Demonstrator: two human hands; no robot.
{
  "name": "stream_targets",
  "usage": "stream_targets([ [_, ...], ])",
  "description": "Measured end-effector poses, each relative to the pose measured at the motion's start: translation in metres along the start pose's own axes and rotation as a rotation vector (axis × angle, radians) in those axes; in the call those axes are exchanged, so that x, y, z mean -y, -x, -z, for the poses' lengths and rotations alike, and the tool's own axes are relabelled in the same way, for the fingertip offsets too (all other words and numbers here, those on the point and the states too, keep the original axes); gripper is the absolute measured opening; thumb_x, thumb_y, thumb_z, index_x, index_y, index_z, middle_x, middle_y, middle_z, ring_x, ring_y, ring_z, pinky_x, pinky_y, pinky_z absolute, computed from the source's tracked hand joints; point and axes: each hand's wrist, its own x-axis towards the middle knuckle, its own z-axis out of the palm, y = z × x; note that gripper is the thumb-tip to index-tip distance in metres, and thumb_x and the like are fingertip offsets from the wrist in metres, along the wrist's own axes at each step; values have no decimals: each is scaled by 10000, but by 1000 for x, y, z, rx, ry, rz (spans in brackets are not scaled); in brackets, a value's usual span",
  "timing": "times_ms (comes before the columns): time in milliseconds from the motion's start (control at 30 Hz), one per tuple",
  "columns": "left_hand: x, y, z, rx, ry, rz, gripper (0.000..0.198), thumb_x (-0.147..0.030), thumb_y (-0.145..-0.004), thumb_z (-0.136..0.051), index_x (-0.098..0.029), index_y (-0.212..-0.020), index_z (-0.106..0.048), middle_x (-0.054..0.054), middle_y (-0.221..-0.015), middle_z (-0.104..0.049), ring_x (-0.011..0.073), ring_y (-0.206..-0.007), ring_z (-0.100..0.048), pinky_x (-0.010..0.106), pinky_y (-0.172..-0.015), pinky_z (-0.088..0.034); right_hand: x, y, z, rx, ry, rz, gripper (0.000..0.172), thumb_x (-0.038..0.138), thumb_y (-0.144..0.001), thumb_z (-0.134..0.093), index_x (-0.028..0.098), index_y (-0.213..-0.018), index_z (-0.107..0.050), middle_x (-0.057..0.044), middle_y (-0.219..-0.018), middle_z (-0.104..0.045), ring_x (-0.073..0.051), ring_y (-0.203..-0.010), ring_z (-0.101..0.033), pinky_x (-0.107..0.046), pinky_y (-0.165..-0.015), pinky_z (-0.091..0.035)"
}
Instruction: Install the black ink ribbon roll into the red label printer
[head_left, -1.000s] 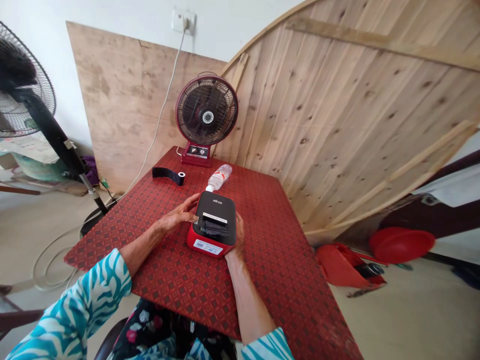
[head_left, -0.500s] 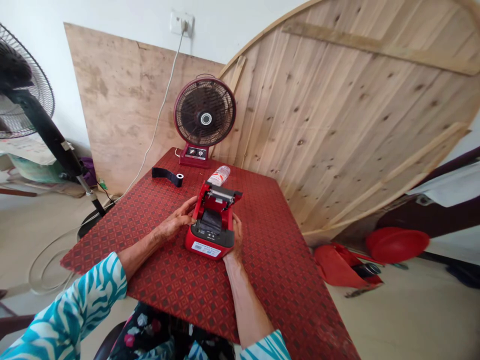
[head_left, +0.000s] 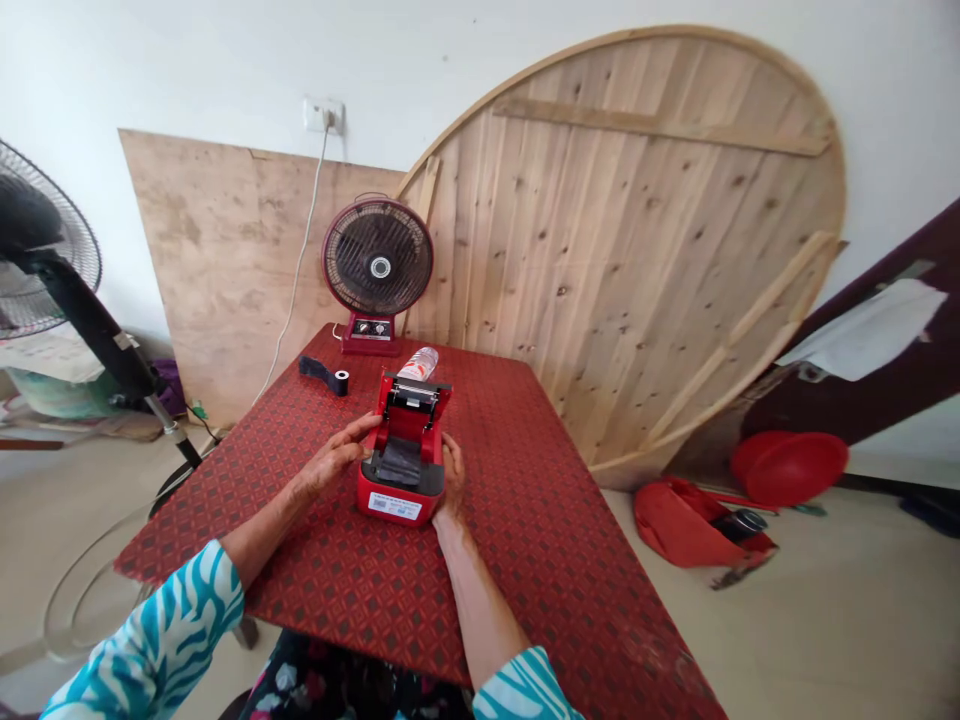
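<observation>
A small red printer (head_left: 400,507) with a white label on its front sits on the red patterned table, its lid (head_left: 414,398) raised. Inside lies a strip of dark, shiny material (head_left: 400,461). My left hand (head_left: 341,452) holds the printer's left side with the fingers along it. On the opposite side, my right hand (head_left: 451,482) is closed around the edge, its fingers partly hidden behind the casing. Beyond the printer lie a clear plastic bottle (head_left: 419,364) on its side and a roll of dark ribbon (head_left: 324,375), partly unrolled.
A red table fan (head_left: 379,268) stands at the back of the table (head_left: 517,480). A black standing fan (head_left: 97,320) is at the left. A round wooden board (head_left: 600,240) leans on the wall. On the floor at right are a red bag (head_left: 679,525) and a basin (head_left: 791,468).
My view has tipped up and shifted, so things appear lower and mostly further left. The printer seems slightly turned, and both hands stay on its sides.
</observation>
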Motion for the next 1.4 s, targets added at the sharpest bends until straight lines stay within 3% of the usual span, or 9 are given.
stream_targets([
  [100,-21,-1,3,-15,-212,-28,440,-289,-750,-627,-232,-1185,-652,73,-1410,-523,302,-1323,-449,433,-1071,-391,-1,-1,-2,13,-13,8,471,511,-779,-511,197,-1108,-635,-57,-1044,-711,-207,-971,-628,-338,-838,-469],
  [200,-47,-8,-3,35,-512,-80,363,-343,-859,-526,-181,-1155,-662,97,-1216,-659,242,-1131,-604,374,-987,-461,2,-1,-4,20,-32,5,448,496,-774,-512,200,-1084,-644,-63,-1098,-693,-211,-1000,-617,-340,-859,-458],
  [333,-69,-36,-24,276,-986,-127,319,-248,-901,-447,-185,-1114,-676,65,-1123,-702,180,-1046,-641,285,-961,-465,3,-3,-6,12,-40,50,426,475,-752,-519,198,-1046,-654,-65,-1098,-694,-217,-1032,-605,-344,-896,-441],
  [467,-70,-68,-44,564,-1448,-22,349,-144,-886,-420,-186,-1120,-676,84,-1139,-705,203,-1053,-653,274,-898,-482,-2,-5,-6,19,-59,55,444,477,-747,-515,194,-1065,-643,-73,-1117,-684,-225,-1055,-595,-367,-928,-433],
  [600,-66,-85,-55,692,-1544,54,292,-136,-821,-499,-188,-1009,-717,97,-987,-746,228,-901,-695,262,-732,-501,-2,-4,-6,30,-43,76,408,456,-785,-502,212,-1079,-644,-63,-1138,-670,-219,-1090,-576,-370,-970,-410],
  [800,-71,-93,-61,835,-1577,128,240,-200,-759,-599,-206,-968,-717,50,-959,-748,203,-856,-684,233,-672,-477,1,-1,-8,30,-44,88,372,424,-815,-488,227,-1084,-653,-48,-1134,-673,-208,-1099,-572,-356,-963,-417],
  [900,-75,-91,-62,828,-1599,144,229,-215,-749,-615,-211,-958,-708,39,-940,-744,207,-855,-683,241,-681,-478,3,-2,-8,31,-48,74,375,421,-809,-489,221,-1084,-649,-50,-1130,-675,-209,-1094,-574,-359,-969,-415],
  [1100,-79,-76,-63,655,-1660,118,378,-243,-790,-582,-188,-1164,-603,116,-1123,-689,283,-1034,-647,316,-780,-494,3,-2,-7,29,-43,76,364,414,-807,-494,222,-1074,-651,-49,-1129,-676,-208,-1085,-581,-355,-961,-421],
  [1400,-78,-72,-54,558,-1547,-7,390,-316,-770,-663,-229,-1148,-618,75,-1156,-674,256,-1083,-626,293,-831,-487,0,-5,-6,38,-65,64,392,427,-769,-501,204,-1060,-638,-60,-1102,-674,-213,-1051,-591,-372,-942,-433],
])
